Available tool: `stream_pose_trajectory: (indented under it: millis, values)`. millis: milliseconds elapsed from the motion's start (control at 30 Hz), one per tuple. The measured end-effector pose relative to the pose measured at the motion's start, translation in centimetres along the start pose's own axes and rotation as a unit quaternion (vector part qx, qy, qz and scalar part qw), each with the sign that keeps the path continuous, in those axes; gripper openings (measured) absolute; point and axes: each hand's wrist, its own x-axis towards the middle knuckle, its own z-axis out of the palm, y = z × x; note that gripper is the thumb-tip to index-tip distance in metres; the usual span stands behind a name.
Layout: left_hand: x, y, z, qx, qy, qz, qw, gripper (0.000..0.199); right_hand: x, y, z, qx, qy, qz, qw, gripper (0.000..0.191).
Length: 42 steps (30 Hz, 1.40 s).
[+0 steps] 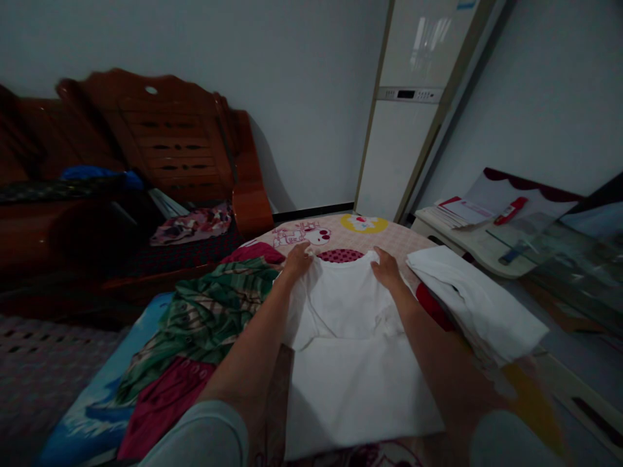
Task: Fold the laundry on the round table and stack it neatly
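Observation:
A white shirt (pixel 350 383) lies spread over the round table (pixel 335 230) in front of me, its neckline toward the far side. At the left end of the neckline, my left hand (pixel 298 261) is closed on the cloth. My right hand (pixel 387 267) pinches the shirt at the neckline's right end. Beside my left forearm is a heap of green plaid cloth (pixel 214 311) with magenta cloth (pixel 168 402) below it. Folded white clothing (pixel 477 301) lies to the right of my right hand.
A carved wooden bench (pixel 170 143) with patterned cloth (pixel 195 224) on its seat stands at the left. Behind the table is a tall white cabinet-like unit (pixel 396 149). At right, a side table (pixel 457 240) holds papers (pixel 464 211) and a red item (pixel 510 211), near a glass surface (pixel 559 259).

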Motion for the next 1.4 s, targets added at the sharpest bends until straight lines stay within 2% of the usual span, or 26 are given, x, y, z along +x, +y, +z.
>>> stream_pose_trajectory:
  millis: [67, 133, 200, 300, 433, 500, 567, 700, 767, 933, 1133, 1300, 1400]
  values:
    - [-1.2, 0.0, -1.9, -0.021, 0.021, -0.01, 0.999, 0.044, -2.0, -1.5, -1.1, 0.032, 0.003, -0.036, 0.999, 0.052]
    - [-3.0, -0.2, -3.8, -0.028, 0.042, -0.027, 0.998, 0.038, -4.5, -3.1, -2.2, 0.063, -0.026, -0.075, 0.995, 0.04]
    - [-5.3, -0.3, -5.2, -0.002, 0.034, -0.048, 0.998, 0.032, -7.1, -4.4, -2.6, 0.103, -0.062, -0.102, 0.988, 0.033]
    - [-8.6, -0.1, -5.6, 0.062, -0.039, -0.06, 0.996, 0.035, -10.0, -5.4, -1.6, 0.18, -0.104, -0.107, 0.972, 0.028]
    - [-11.2, 0.4, -4.2, 0.149, -0.138, 0.005, 0.979, 0.071, -11.0, -4.9, 1.8, 0.315, -0.122, -0.034, 0.941, 0.025]
    - [-11.5, 0.3, -3.8, 0.172, -0.146, 0.028, 0.974, 0.074, -10.9, -4.4, 3.1, 0.385, -0.115, 0.028, 0.915, 0.028]
    - [-11.4, 0.1, -3.9, 0.183, -0.138, 0.026, 0.973, 0.066, -10.7, -4.0, 3.5, 0.431, -0.105, 0.078, 0.893, 0.031]
    - [-10.9, 0.1, -5.5, 0.214, -0.103, -0.019, 0.971, 0.047, -10.6, -4.0, 3.4, 0.463, -0.103, 0.11, 0.873, 0.033]
    - [-10.8, 0.4, -6.6, 0.233, -0.102, -0.042, 0.966, 0.033, -10.6, -4.1, 3.3, 0.466, -0.103, 0.115, 0.871, 0.032]
    - [-10.8, 1.0, -8.4, 0.26, -0.185, -0.086, 0.944, 0.01, -10.5, -4.1, 3.6, 0.46, -0.097, 0.131, 0.873, 0.031]
    - [-10.9, -0.4, -8.9, 0.276, -0.149, -0.092, 0.945, 0.026, -10.4, -4.2, 3.6, 0.46, -0.096, 0.132, 0.873, 0.03]
    - [-10.9, -1.7, -9.8, 0.252, -0.148, -0.111, 0.95, 0.022, -10.4, -4.3, 3.4, 0.453, -0.096, 0.13, 0.877, 0.032]
    - [-10.6, -2.0, -10.3, 0.18, -0.152, -0.096, 0.967, 0.017, -10.3, -4.2, 3.4, 0.453, -0.096, 0.132, 0.877, 0.033]
